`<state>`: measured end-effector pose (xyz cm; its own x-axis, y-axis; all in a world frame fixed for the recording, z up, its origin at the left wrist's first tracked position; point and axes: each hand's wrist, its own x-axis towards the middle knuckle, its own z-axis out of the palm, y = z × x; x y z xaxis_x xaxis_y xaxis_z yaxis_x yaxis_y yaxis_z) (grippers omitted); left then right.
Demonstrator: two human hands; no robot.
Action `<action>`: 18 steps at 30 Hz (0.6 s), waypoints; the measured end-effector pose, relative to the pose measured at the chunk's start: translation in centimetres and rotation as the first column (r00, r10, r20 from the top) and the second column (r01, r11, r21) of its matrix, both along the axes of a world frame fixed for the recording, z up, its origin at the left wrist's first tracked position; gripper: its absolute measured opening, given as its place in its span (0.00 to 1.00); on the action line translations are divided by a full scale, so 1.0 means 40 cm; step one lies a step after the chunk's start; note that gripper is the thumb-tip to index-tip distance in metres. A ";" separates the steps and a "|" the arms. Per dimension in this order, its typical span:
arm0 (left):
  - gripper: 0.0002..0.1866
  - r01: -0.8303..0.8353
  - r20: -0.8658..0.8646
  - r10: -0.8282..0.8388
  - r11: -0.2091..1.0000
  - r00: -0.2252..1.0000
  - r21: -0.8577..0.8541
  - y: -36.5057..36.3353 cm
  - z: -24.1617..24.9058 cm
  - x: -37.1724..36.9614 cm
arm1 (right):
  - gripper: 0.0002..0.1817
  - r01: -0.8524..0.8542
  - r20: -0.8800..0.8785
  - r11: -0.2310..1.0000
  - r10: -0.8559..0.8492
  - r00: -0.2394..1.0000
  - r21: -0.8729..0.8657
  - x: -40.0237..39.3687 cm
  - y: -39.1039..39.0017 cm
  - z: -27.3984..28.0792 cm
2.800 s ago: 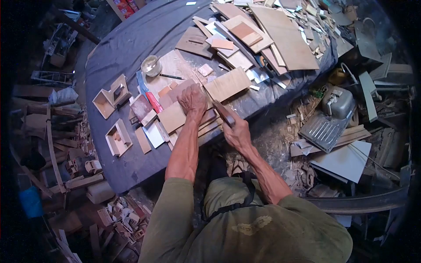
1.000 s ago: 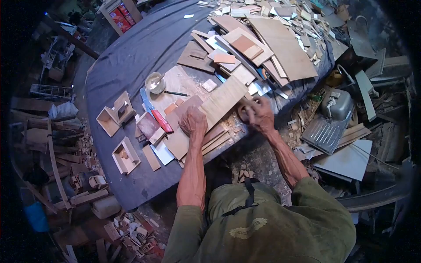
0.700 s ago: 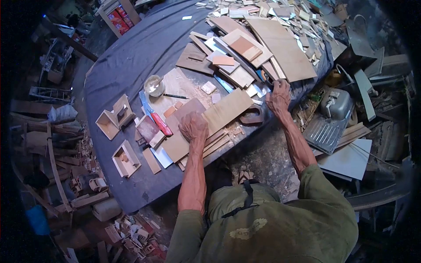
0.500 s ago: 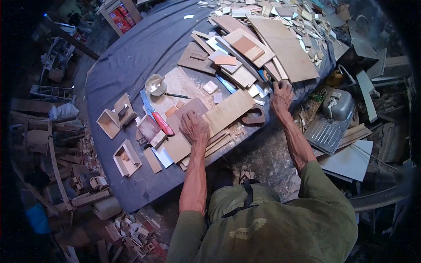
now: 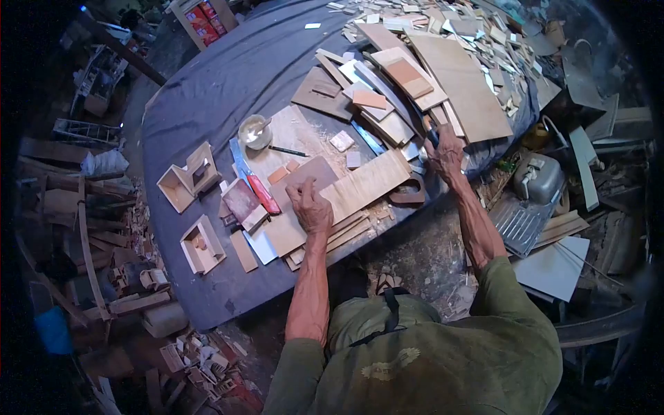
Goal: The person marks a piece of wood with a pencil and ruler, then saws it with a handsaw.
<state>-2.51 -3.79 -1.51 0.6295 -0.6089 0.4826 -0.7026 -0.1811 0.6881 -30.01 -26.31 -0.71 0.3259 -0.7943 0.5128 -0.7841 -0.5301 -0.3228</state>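
Observation:
My left hand [image 5: 312, 211] rests on the near ends of a brown board [image 5: 285, 232] and a long light plywood strip [image 5: 370, 181], its fingers loosely bent and apart. At the table's right side, my right hand [image 5: 446, 153] has its fingers closed round a dark handle with orange and blue parts [image 5: 430, 129], partly hidden by the fingers. Stacked wood pieces [image 5: 391, 128] lie left of that hand. Left of my left hand are a red-handled tool [image 5: 263, 194] and a dusty block [image 5: 245, 202]. A dark wooden piece with an opening [image 5: 408, 191] lies beside the strip.
Open wooden boxes [image 5: 203, 244] stand on the cloth-covered table [image 5: 200, 104] at left. A cup [image 5: 255, 132] and a pencil [image 5: 287, 151] lie beyond my left hand. Wood scraps [image 5: 477, 31] cover the far end. A metal sink [image 5: 536, 181] is at right.
The view has shifted slightly. My right hand has moved onto the handle and closed round it. My left hand's fingers have lifted a little and stand less flat on the wood.

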 end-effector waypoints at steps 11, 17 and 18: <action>0.14 -0.015 0.052 0.020 0.996 0.998 -0.089 0.002 0.020 -0.012 | 0.15 -0.138 0.541 0.977 0.030 0.840 0.160 0.166 0.070 0.180; 0.14 -0.038 -0.048 0.033 0.994 0.998 -0.107 0.000 -0.007 -0.002 | 0.12 -0.283 0.821 0.934 -0.018 0.571 0.217 0.175 0.176 0.299; 0.14 -0.039 -0.077 0.029 0.990 0.997 -0.138 -0.002 0.006 -0.004 | 0.11 -0.292 0.851 0.907 -0.119 0.512 0.303 0.161 0.176 0.282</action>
<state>-2.66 -3.86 -1.28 0.6861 -0.5166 0.5123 -0.6436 -0.1027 0.7584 -23.59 -19.27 10.58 -0.0154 -0.9662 0.2572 0.0139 -0.2574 -0.9662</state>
